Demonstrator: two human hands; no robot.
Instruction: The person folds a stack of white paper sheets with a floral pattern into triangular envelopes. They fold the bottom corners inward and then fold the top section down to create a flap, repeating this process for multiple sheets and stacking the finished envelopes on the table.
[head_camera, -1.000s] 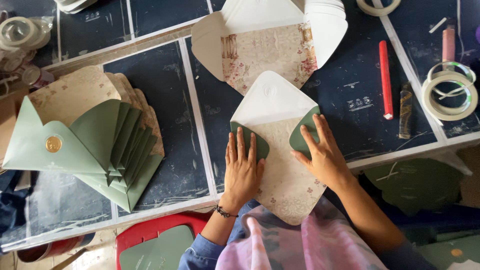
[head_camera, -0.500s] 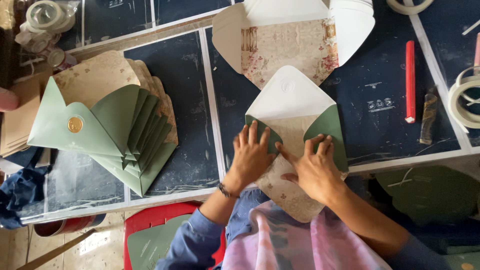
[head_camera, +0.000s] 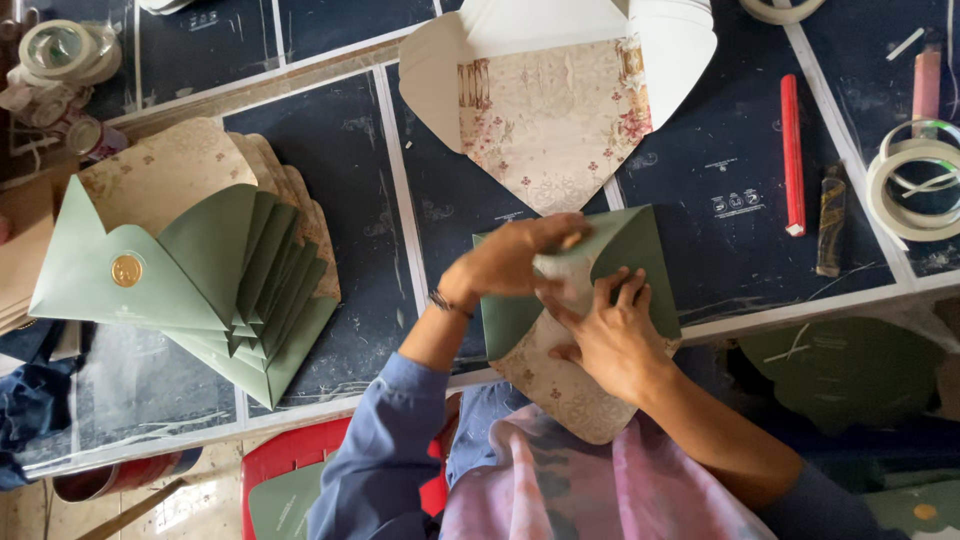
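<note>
A: Status, near edge?
B: Right hand (head_camera: 612, 338) flat, pinning the green paper envelope with floral-patterned lining (head_camera: 575, 330) at the dark tabletop's (head_camera: 330, 150) front edge. Left hand (head_camera: 515, 258) pinches the top flap, folding it down.
A: Step?
B: Flap-folding, I'd judge. Next calls for aligned edges and a firm crease.
A: Further out?
B: Fanned stack of finished green envelopes (head_camera: 215, 280) to the left, an unfolded cream floral sheet (head_camera: 560, 110) beyond, and a red stick (head_camera: 792, 155) and tape rolls (head_camera: 915, 190) on the right.
</note>
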